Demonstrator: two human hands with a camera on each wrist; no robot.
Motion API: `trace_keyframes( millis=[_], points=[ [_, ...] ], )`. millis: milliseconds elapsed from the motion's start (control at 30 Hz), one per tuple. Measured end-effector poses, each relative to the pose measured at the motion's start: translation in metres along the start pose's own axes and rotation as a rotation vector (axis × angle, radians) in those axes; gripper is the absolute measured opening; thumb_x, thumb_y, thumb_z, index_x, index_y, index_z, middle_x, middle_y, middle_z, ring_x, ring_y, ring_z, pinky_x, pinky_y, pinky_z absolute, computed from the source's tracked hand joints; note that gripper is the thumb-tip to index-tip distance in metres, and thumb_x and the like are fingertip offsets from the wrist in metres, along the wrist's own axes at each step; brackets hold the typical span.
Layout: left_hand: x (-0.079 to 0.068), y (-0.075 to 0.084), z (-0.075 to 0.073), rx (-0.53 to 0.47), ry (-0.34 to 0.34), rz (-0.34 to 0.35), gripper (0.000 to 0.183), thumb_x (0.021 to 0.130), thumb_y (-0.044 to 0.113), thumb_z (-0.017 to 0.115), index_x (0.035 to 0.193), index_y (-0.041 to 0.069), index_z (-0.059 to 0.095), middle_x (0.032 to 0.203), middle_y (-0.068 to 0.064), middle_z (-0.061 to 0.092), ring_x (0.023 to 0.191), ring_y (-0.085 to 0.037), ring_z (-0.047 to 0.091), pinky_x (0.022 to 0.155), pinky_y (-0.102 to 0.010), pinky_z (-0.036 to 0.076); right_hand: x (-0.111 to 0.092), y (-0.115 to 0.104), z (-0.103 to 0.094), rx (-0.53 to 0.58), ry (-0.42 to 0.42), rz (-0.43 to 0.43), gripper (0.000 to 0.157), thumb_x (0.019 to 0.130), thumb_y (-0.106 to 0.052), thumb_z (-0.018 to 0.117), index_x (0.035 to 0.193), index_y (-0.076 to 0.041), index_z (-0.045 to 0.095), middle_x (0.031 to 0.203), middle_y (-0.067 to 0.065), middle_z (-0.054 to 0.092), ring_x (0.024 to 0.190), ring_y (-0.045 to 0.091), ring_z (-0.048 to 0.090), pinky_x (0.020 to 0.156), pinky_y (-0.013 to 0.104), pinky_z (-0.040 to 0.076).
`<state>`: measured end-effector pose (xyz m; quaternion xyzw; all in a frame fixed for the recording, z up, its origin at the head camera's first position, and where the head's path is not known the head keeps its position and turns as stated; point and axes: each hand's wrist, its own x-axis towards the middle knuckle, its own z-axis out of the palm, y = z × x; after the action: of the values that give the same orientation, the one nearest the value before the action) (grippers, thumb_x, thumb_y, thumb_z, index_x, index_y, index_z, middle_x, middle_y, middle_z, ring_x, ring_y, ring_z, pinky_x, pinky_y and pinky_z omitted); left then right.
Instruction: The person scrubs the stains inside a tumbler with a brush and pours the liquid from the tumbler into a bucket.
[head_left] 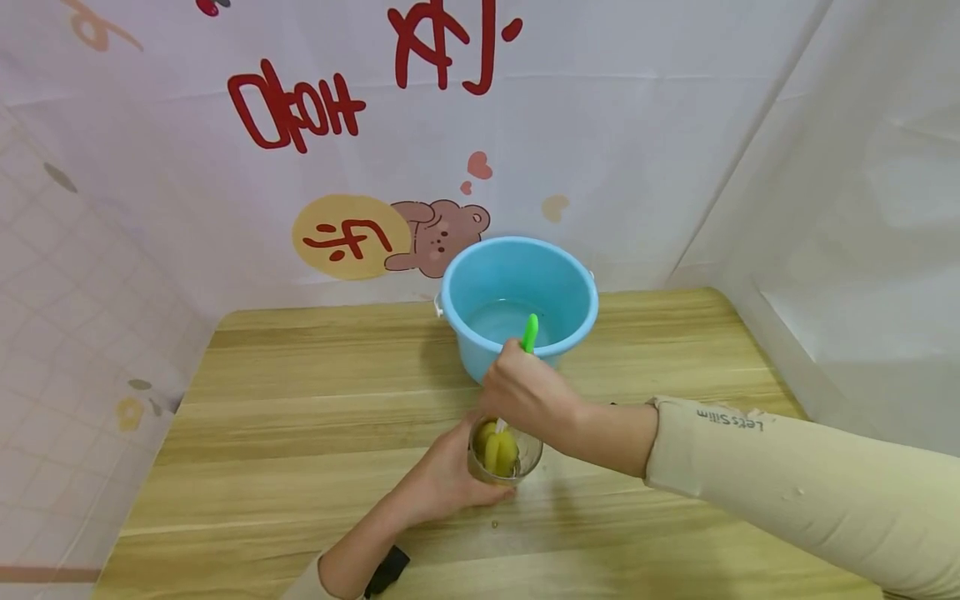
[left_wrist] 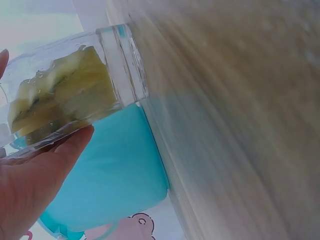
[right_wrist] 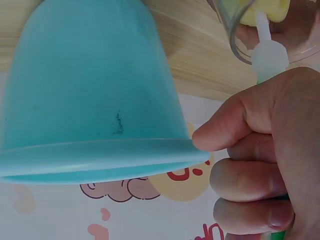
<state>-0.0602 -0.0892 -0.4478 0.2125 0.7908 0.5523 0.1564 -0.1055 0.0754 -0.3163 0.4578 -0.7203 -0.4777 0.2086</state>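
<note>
Fingers of my left hand (head_left: 442,482) wrap the side of a clear drinking glass (head_left: 531,458), its mouth facing up toward the head camera. In the left wrist view, the thick base of the glass (left_wrist: 122,67) is right at the tabletop. Inside the glass sits the yellow-green sponge head (head_left: 501,454) of a cup brush. My right hand (head_left: 528,392) grips the brush's green handle (head_left: 531,332) in a fist, above the glass. The brush's white stem (right_wrist: 263,27) runs down into the glass in the right wrist view.
Just behind my hands, a light blue bucket (head_left: 517,265) stands on the wooden table (head_left: 315,400), with a little water at its bottom. A white printed curtain (head_left: 615,150) hangs behind the table. A small black object (head_left: 387,571) is beside my left wrist.
</note>
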Motion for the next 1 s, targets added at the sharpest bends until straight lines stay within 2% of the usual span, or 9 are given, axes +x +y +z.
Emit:
trace_keyframes(
  millis=[267, 467, 767, 1000],
  points=[
    [0.001, -0.001, 0.001, -0.038, -0.003, 0.009, 0.095, 0.078, 0.017, 0.095, 0.155, 0.020, 0.040, 0.142, 0.005, 0.057, 0.124, -0.016, 0.058, 0.105, -0.038, 0.050, -0.006, 0.001, 0.012, 0.041, -0.014, 0.014, 0.045, 0.082, -0.006, 0.062, 0.056, -0.023, 0.030, 0.057, -0.003, 0.017, 0.059, 0.016, 0.010, 0.055, 0.027, 0.014],
    [0.002, -0.001, 0.000, -0.027, -0.006, 0.010, 0.093, 0.078, 0.016, 0.095, 0.154, 0.020, 0.042, 0.142, 0.005, 0.057, 0.126, -0.016, 0.057, 0.108, -0.039, 0.048, -0.013, 0.003, 0.014, 0.041, -0.034, -0.007, 0.046, 0.082, -0.005, 0.061, 0.054, -0.023, 0.030, 0.056, -0.003, 0.017, 0.059, 0.016, 0.009, 0.054, 0.025, 0.018],
    [0.002, -0.002, -0.001, -0.046, -0.014, 0.015, 0.093, 0.078, 0.018, 0.095, 0.154, 0.011, 0.042, 0.142, 0.005, 0.057, 0.128, -0.017, 0.056, 0.108, -0.040, 0.049, -0.027, 0.004, 0.012, 0.049, -0.049, -0.026, 0.043, 0.078, -0.005, 0.062, 0.054, -0.024, 0.032, 0.054, -0.005, 0.020, 0.058, 0.013, 0.011, 0.055, 0.024, 0.018],
    [0.001, -0.001, -0.002, -0.048, -0.013, 0.004, 0.090, 0.078, 0.019, 0.095, 0.151, 0.011, 0.044, 0.138, 0.004, 0.058, 0.123, -0.017, 0.058, 0.105, -0.043, 0.052, -0.039, 0.008, -0.002, -0.031, -0.034, -0.072, 0.029, 0.076, -0.011, 0.066, 0.060, -0.019, 0.044, 0.054, -0.003, 0.037, 0.050, 0.013, 0.035, 0.051, 0.025, 0.031]
  ],
)
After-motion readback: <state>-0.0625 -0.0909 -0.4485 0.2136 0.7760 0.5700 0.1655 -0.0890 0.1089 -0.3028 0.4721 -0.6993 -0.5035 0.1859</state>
